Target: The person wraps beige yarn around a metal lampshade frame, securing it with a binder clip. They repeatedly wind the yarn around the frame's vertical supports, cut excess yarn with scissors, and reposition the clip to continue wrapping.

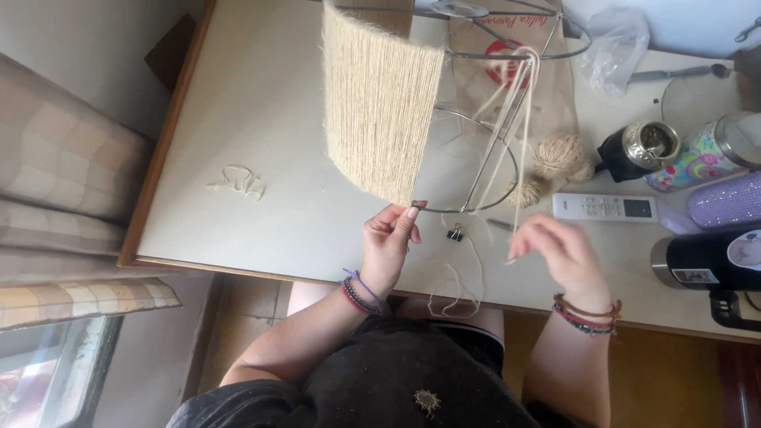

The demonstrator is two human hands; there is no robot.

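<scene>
While the left hand (388,238) pinches the lower wire ring of a lampshade frame (476,119) between thumb and fingertips, right at the bottom corner of the twine wrapping (379,103) that covers part of the frame, the right hand (559,250) sits just beside it with the fingers loosely curled around pale twine strands (521,119); it is blurred, so how firmly it grips cannot be told. Those strands run up from the right hand and loop over the upper ring of the frame, which stands on the pale counter (254,103) in front of the person. A ball of twine (561,156) lies behind the frame, near a white remote control (606,207). A small black binder clip (455,233) rests on the counter between the two hands, and a scrap of twine (238,182) lies well apart to the left. Several tumblers and a dark flask (709,261) stand at the right edge.
</scene>
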